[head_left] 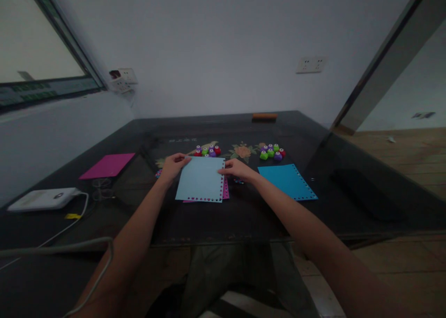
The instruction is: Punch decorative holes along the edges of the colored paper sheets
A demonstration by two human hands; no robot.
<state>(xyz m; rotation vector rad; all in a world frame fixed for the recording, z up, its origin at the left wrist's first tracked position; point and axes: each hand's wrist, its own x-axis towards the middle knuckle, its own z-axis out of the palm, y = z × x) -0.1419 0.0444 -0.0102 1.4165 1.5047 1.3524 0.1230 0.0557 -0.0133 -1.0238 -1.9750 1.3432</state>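
Observation:
A light blue sheet [201,178] with punched holes along its right and near edges lies on the dark glass table [244,216], on top of a pink sheet [226,193]. My left hand [173,165] pinches the light blue sheet's far left corner. My right hand [236,168] pinches its far right edge. Just behind the sheet sits a cluster of small coloured paper punches [208,151].
A darker blue punched sheet [287,181] lies to the right, with more coloured punches [272,152] behind it. A magenta sheet [108,165] lies at the left. A white device [43,198] with cables sits at the near left. An orange-brown block [265,117] is at the far edge.

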